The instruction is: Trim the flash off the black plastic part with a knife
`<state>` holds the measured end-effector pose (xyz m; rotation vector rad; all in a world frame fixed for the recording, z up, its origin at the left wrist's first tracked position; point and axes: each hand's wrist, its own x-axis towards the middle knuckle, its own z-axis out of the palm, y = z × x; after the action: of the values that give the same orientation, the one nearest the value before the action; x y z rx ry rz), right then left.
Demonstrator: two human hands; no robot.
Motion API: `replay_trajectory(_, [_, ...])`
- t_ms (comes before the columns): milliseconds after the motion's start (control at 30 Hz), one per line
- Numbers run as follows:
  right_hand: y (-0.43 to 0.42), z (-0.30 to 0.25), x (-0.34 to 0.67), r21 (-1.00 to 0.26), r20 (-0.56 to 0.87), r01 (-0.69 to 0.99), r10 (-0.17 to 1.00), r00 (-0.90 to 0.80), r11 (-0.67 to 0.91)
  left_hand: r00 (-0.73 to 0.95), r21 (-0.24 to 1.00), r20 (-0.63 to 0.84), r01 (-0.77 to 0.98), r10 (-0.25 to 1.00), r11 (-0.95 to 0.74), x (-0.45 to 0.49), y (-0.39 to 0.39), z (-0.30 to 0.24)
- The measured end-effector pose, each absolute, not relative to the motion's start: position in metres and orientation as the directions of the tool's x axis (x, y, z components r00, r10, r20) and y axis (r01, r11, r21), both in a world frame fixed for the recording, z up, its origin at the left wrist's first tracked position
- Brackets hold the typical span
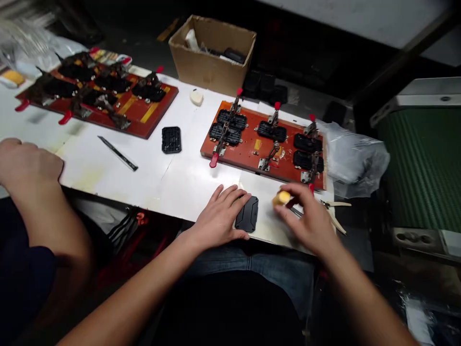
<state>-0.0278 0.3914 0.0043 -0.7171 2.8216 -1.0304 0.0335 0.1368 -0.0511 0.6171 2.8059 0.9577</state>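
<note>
Showing at far left is another person's hand (30,161), and behind it a red board (162,106) with clamps lies on the white table (187,185). Next come a thin knife (118,154), then a black plate (171,140) with its ribbed side up; a cardboard box (205,72) stands farther back. The left hand (219,216) is open, its fingers spread and touching a black cover (249,216), which lies flat near the table's front edge. Behind this cover is a second board (245,151) with clamps. The right hand (309,216) grips a small, blurred yellow object (281,198) by its fingers. Pliers (340,204) lie just beside, to the right.
</note>
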Motion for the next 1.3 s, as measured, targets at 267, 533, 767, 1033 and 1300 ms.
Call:
replay_trajectory(267, [0.374, -0.043, 0.029, -0.704, 0.139, -0.481, -0.562, -0.816, 0.523, -0.920, 0.589, 0.051, 0.342, 0.388, 0.732, 0.035, 0.143, -0.056])
replay_trajectory(533, [0.380, -0.027, 0.009, -0.698, 0.035, -0.534, -0.722, -0.691, 0.477, -0.929, 0.614, 0.060, 0.322, 0.364, 0.721, 0.036, 0.143, -0.056])
replay_trajectory(767, [0.380, -0.026, 0.009, -0.706, 0.049, -0.534, -0.720, -0.692, 0.465, -0.933, 0.616, 0.054, 0.311, 0.355, 0.724, 0.035, 0.142, -0.056])
replay_trajectory(1033, [0.369, -0.037, -0.015, -0.627, 0.134, -0.558, -0.630, -0.765, 0.544, -0.928, 0.593, 0.013, 0.307, 0.372, 0.745, 0.033, 0.143, -0.054])
replay_trajectory(1300, [0.356, -0.038, -0.014, -0.670, 0.104, -0.436, -0.505, -0.857, 0.601, -0.931, 0.611, 0.010, 0.296, 0.366, 0.735, 0.031, 0.142, -0.055])
